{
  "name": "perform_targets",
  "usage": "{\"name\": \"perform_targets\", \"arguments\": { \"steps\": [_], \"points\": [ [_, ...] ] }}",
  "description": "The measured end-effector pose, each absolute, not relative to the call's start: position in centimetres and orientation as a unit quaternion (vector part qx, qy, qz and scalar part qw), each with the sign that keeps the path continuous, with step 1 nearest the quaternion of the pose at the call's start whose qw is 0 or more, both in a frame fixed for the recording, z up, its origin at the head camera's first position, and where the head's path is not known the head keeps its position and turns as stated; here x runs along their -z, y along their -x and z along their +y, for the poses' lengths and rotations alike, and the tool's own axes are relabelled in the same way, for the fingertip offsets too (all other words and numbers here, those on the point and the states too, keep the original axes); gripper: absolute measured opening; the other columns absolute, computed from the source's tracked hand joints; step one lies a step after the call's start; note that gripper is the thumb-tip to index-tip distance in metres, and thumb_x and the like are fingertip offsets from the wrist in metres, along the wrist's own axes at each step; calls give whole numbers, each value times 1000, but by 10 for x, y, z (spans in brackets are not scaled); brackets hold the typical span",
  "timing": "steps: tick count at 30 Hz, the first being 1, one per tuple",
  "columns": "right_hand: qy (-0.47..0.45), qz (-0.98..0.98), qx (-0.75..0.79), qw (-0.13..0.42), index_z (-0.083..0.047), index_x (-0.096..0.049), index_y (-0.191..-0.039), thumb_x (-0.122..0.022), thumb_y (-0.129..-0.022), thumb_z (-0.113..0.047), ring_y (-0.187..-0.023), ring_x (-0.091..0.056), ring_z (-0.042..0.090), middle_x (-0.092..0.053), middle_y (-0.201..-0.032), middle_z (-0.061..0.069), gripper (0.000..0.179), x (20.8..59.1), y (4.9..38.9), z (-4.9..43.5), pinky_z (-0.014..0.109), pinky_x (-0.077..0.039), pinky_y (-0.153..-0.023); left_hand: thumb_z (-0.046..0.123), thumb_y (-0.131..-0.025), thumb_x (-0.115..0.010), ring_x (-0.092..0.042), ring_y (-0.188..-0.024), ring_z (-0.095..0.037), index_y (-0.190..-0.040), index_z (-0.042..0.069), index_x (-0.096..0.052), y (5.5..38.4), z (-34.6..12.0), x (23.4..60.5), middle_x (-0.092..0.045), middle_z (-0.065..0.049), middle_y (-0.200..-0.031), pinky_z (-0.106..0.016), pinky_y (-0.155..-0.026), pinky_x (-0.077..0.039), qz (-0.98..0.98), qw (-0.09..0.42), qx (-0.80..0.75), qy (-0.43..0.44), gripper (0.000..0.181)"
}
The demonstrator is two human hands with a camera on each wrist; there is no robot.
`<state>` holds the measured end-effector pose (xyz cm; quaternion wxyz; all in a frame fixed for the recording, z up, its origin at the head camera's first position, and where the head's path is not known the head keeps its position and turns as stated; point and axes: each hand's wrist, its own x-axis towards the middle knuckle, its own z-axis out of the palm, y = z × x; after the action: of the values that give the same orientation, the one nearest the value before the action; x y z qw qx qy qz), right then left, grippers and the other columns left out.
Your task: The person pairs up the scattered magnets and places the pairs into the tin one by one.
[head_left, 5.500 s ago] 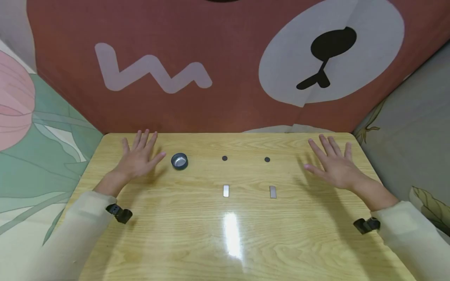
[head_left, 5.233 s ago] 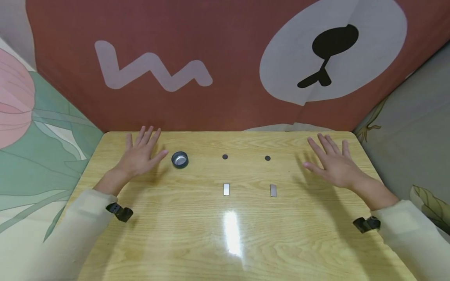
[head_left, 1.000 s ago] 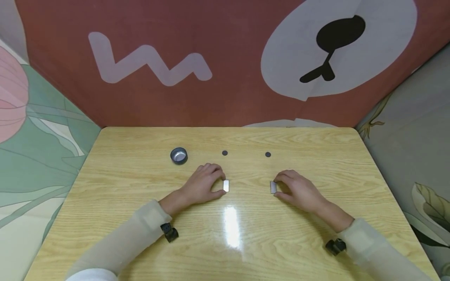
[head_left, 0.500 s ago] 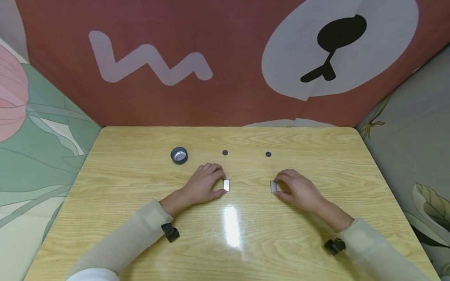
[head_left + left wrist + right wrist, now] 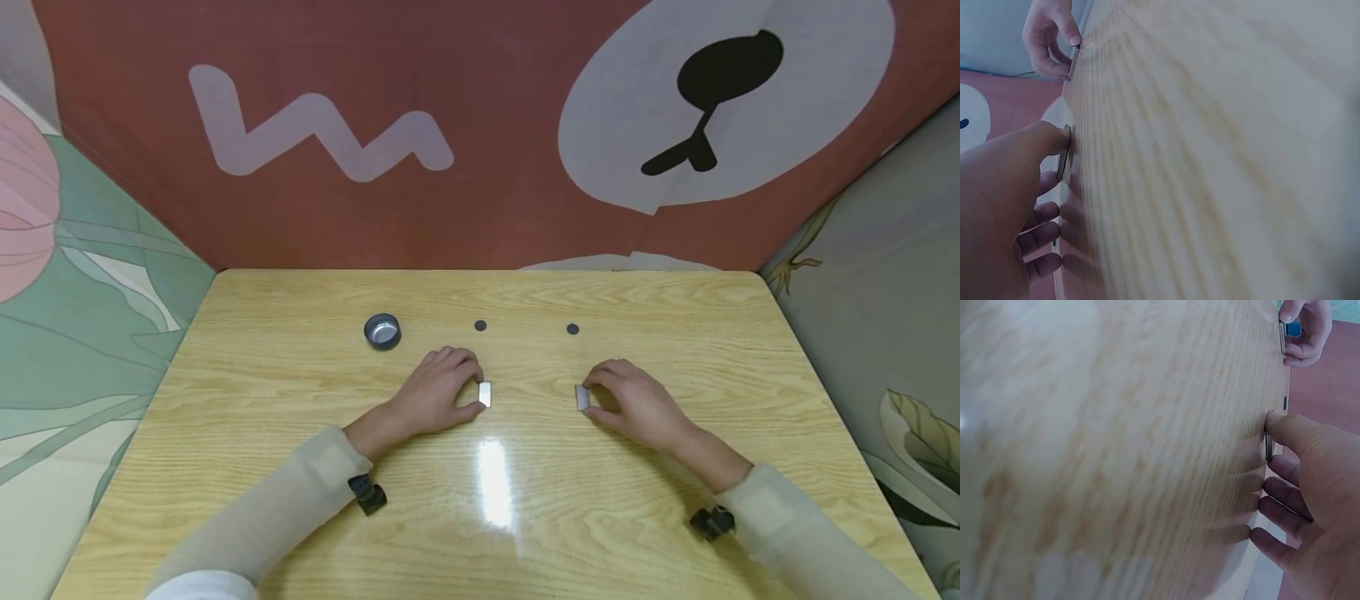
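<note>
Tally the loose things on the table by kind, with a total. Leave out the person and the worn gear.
Small flat silvery-grey rectangular plates: 2, one pinched by each of the hands
Small flat dark round discs: 2
Dark grey round bowl with a shiny silvery inside: 1
Total: 5

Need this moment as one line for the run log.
left hand: pinches silvery plate | right hand: pinches grey plate | left dark disc, right dark disc, round dish: on table, untouched
</note>
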<state>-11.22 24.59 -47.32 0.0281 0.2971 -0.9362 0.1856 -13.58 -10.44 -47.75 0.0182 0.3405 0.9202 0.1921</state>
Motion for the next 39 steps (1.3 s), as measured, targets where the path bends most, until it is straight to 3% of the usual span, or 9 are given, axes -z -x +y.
{"name": "perform_targets", "arguments": {
  "steps": [16,22,27,39],
  "points": [
    [-264,-931,-252,-4,-5,-73,-113,-86,-83,-20,-107,-58,27,-66,-110,5,37,474,116,242,50,-49,-96,41,-91,-74,-52,-114,-23,-110,18,-68,139,-93,481,-58,-3,-128,-41,-97,-42,917,0,-203,-344,31],
    [-242,-924,-295,-21,-6,-72,-113,-87,-83,-17,-92,-54,17,-63,-99,0,36,476,118,243,37,-50,-81,41,-90,-75,-52,-114,-23,-110,18,-69,140,-91,482,-58,-3,-126,-41,-99,-41,918,-1,-211,-336,31],
    [-248,-914,-320,-29,-5,-70,-112,-86,-84,-14,-81,-50,14,-58,-90,-1,33,479,121,244,28,-45,-69,39,-89,-77,-51,-107,-22,-110,16,-70,139,-89,483,-59,-3,-118,-43,-97,-40,918,-7,-229,-325,31],
    [-238,-909,-340,-41,-6,-70,-111,-84,-86,-16,-79,-48,15,-56,-88,-1,30,482,121,240,27,-42,-68,40,-88,-78,-49,-106,-21,-112,18,-71,137,-84,485,-60,-1,-116,-44,-96,-37,926,5,-229,-300,33]
  ]
}}
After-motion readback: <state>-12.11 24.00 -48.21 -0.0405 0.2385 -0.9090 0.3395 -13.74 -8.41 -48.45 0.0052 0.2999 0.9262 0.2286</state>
